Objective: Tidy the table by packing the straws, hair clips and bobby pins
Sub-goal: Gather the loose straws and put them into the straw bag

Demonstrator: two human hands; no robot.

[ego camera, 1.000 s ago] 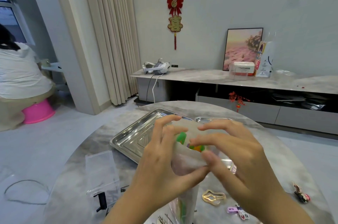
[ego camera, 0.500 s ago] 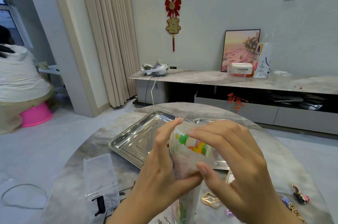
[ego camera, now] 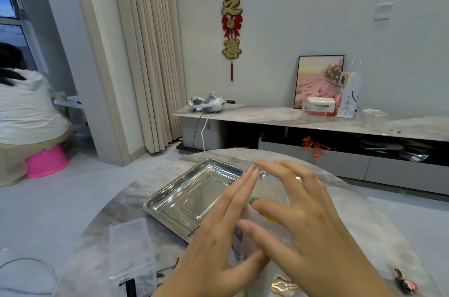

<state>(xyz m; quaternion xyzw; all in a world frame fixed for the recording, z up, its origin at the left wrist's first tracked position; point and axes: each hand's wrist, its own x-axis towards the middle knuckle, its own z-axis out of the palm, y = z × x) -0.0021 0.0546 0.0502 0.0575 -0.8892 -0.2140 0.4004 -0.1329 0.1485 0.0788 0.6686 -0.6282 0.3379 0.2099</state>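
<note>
- Both hands hold the bag [ego camera: 239, 239], which stands upright between them. The left hand [ego camera: 216, 245] lays straight fingers flat along its side with the thumb across the near face, pinching it. The right hand [ego camera: 313, 221] arches bent fingers over the clear mouth and presses its thumb into the near face, so it too grasps the bag.
- The straws [ego camera: 254, 199] are inside that grip, showing only as green and yellow ends between the palms.
- This looks like the straw step near its end: the straws are in and the mouth is being gathered shut. Whether it is sealed I cannot tell.
- The next move probably calls for pressing the top edges together along their whole width without squeezing the straws back out.
- Just beyond and left of the grip lies the steel tray [ego camera: 158, 203].
- Further left stands a clear plastic box [ego camera: 131, 245], with loose bobby pins [ego camera: 170, 268] beside it.
- Right below the right wrist lies a gold hair clip [ego camera: 283, 285], and another hair clip [ego camera: 403, 281] lies well off to the right. All of these are still unpacked on the table [ego camera: 369, 219].
</note>
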